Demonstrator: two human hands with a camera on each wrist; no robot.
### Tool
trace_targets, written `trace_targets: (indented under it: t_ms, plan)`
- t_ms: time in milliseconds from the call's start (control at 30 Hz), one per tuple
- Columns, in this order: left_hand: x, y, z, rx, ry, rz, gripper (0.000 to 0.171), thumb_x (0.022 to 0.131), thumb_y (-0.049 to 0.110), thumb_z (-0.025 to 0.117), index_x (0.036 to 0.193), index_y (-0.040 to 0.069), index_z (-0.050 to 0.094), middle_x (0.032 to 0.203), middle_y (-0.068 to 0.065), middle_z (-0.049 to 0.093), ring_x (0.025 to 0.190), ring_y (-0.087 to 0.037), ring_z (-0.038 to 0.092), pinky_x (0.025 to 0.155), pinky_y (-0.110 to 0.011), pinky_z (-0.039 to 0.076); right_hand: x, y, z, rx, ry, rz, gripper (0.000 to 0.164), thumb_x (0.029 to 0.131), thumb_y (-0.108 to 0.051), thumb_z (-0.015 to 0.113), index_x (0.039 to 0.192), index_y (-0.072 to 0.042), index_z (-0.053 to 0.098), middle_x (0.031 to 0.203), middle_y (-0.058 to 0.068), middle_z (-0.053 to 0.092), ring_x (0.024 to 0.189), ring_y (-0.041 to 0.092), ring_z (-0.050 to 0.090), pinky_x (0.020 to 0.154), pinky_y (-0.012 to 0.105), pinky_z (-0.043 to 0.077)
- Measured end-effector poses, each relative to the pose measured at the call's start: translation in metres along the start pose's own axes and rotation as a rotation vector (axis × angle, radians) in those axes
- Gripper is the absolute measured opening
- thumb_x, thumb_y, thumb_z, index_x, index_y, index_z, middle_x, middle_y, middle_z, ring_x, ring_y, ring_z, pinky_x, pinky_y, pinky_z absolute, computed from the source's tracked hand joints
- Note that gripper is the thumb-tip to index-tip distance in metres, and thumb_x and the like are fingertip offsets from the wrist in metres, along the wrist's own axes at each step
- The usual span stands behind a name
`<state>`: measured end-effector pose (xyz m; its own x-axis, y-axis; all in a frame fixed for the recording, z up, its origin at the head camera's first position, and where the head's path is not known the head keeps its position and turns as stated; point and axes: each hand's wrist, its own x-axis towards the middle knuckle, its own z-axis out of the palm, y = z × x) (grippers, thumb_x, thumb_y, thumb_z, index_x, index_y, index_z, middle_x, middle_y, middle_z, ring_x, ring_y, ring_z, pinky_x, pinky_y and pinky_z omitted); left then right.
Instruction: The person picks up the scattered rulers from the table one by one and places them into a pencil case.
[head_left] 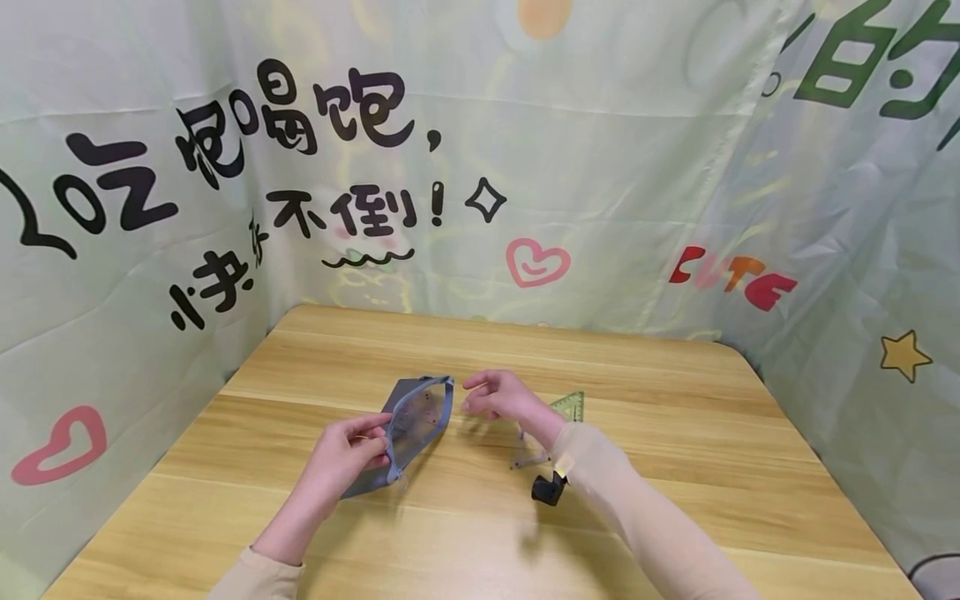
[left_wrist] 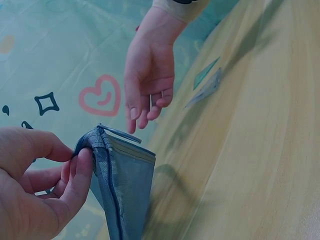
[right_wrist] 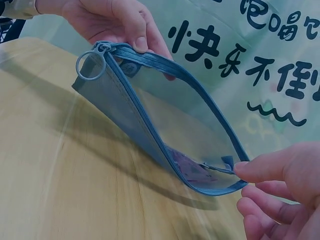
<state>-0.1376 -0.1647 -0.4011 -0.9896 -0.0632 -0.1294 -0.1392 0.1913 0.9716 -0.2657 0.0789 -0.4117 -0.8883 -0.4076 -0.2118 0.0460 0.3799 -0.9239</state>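
Observation:
A blue-grey zippered pencil pouch point(head_left: 422, 427) with see-through sides is tilted on the table, its zipper undone and its mouth spread wide. My left hand point(head_left: 348, 450) pinches the pouch's rim between thumb and fingers. A ring-shaped zipper pull point(right_wrist: 91, 66) hangs at that end, below the left hand point(right_wrist: 125, 20). Just off the pouch's far end is my right hand point(head_left: 498, 396), fingers loosely bent and holding nothing; in the right wrist view its thumb overlaps the rim. Through the opening a purplish patch point(right_wrist: 187, 165) shows low in the pouch.
Right of the pouch, partly behind the right forearm, lie a green set square point(head_left: 572, 406) and a clear set square point(head_left: 531, 458). A small black object point(head_left: 548, 489) appears beside the right cuff. Printed cloth point(head_left: 615, 167) hangs around the wooden table point(head_left: 450, 542).

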Motion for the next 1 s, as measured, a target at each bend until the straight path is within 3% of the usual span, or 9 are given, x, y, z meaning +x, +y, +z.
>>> trace_targets:
  t_ms: [300, 567, 1000]
  plan:
    - [0.0, -0.001, 0.001, -0.002, -0.004, 0.003, 0.04, 0.092, -0.003, 0.058, 0.132, -0.005, 0.058, 0.094, -0.007, 0.056, 0.081, -0.015, 0.06, 0.072, -0.023, 0.061, -0.002, 0.006, -0.008, -0.028, 0.015, -0.022, 0.047, 0.087, -0.01, 0.071, 0.131, 0.0, 0.057, 0.108, 0.013, 0.068, 0.088, 0.016, 0.066, 0.071, 0.032, 0.051]
    - [0.001, -0.001, 0.002, 0.003, -0.003, 0.003, 0.041, 0.092, -0.002, 0.058, 0.132, -0.004, 0.058, 0.094, -0.006, 0.057, 0.081, -0.015, 0.06, 0.072, -0.023, 0.061, -0.005, 0.005, -0.018, -0.056, 0.045, -0.045, 0.045, 0.088, -0.009, 0.071, 0.13, -0.001, 0.058, 0.109, 0.014, 0.065, 0.091, 0.028, 0.064, 0.069, 0.032, 0.05]
    - [-0.002, 0.003, 0.001, 0.01, -0.019, -0.001, 0.042, 0.092, -0.003, 0.056, 0.134, -0.006, 0.056, 0.096, -0.007, 0.056, 0.082, -0.014, 0.061, 0.074, -0.022, 0.061, -0.012, 0.021, -0.035, -0.1, 0.114, -0.067, 0.044, 0.089, -0.011, 0.07, 0.13, -0.003, 0.058, 0.112, 0.015, 0.065, 0.088, 0.017, 0.062, 0.075, 0.039, 0.054]
